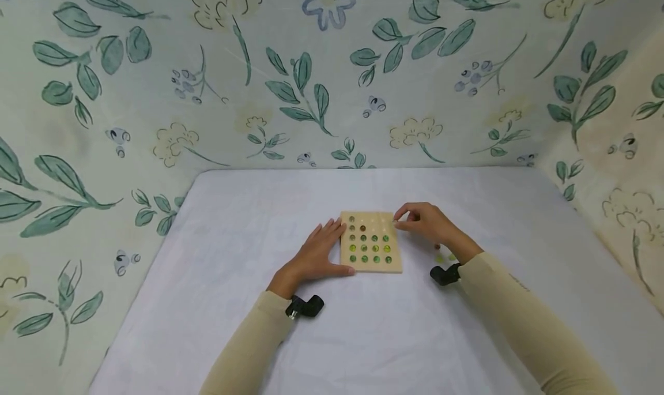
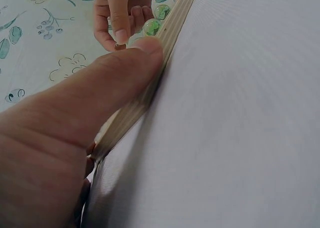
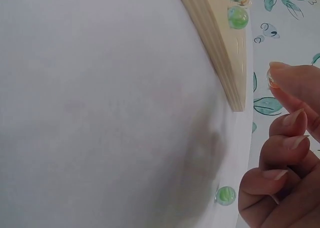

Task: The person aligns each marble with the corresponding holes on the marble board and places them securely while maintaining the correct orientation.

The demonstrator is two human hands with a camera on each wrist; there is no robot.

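Observation:
A square wooden board lies on the table, with green, yellowish and brownish glass marbles set in rows on it. My left hand rests along the board's left side, fingers straight, its thumb touching the front edge. Above the board's right edge, my right hand pinches a small clear marble with orange in it between thumb and index finger. The other fingers of that hand are curled in. In the left wrist view the pinched marble shows as a brown speck, mostly covered by the fingertips.
A few loose marbles, light green and reddish brown, lie on the white cloth right of the board, partly beneath the right wrist. Floral fabric hangs behind and beside the table. Each wrist carries a small black camera.

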